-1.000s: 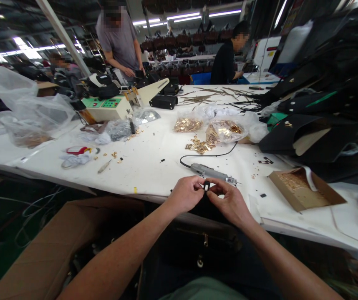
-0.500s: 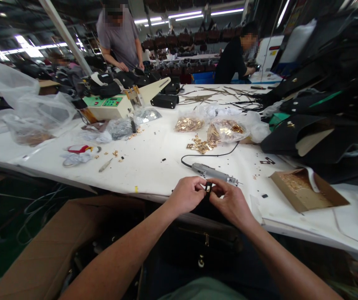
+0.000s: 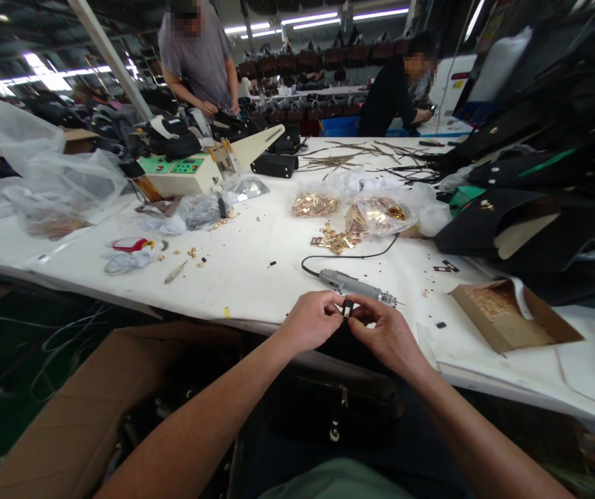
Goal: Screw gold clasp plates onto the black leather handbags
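Black small piece [image 3: 348, 305] with pale centre: pinched between fingers of left hand [image 3: 311, 320] and right hand [image 3: 385, 331], over near edge of tabletop [image 3: 245, 270]. Hands close together, both clamped on piece. Grey corded tool [image 3: 352, 284] lying just beyond. Gold plates [image 3: 335, 240] heaped farther back. Open cardboard tray [image 3: 475, 316] to right, apart from hands.

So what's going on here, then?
Someone is pinching a small black piece between the fingertips of their left hand and right hand, at the near edge of a white table. Just beyond lies a grey corded tool, which neither hand is holding. Behind it is a loose pile of gold-coloured pieces. An open cardboard box sits to the right.
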A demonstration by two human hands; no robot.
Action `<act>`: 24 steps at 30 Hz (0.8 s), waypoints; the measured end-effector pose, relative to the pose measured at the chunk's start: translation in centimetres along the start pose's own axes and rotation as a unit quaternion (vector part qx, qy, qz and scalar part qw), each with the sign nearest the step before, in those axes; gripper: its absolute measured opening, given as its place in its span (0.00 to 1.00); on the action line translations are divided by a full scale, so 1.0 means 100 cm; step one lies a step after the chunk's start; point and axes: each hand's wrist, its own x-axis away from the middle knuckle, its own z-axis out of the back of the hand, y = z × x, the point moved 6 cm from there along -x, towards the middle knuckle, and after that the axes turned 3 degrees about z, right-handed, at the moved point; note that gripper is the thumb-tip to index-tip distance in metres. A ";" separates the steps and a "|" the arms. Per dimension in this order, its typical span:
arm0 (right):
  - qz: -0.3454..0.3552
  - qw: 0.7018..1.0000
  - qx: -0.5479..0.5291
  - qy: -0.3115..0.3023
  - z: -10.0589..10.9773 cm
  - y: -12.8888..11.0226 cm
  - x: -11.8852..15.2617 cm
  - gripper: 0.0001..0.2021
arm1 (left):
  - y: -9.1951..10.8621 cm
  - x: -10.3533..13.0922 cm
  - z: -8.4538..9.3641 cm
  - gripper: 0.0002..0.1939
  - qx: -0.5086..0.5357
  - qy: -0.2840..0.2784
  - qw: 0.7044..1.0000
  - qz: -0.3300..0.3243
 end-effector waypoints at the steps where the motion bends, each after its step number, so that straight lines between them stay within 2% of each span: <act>1: -0.001 1.000 -0.003 0.000 0.000 0.000 0.000 0.20 | -0.001 0.000 0.000 0.13 -0.001 0.001 1.000 -0.001; 15: -0.016 1.000 -0.003 -0.007 -0.003 0.002 -0.004 0.23 | -0.009 -0.006 -0.002 0.14 -0.009 0.020 1.000 -0.003; 24: -0.049 0.998 -0.049 0.008 -0.002 0.009 -0.005 0.22 | -0.003 -0.004 -0.002 0.14 -0.015 0.024 1.000 0.010</act>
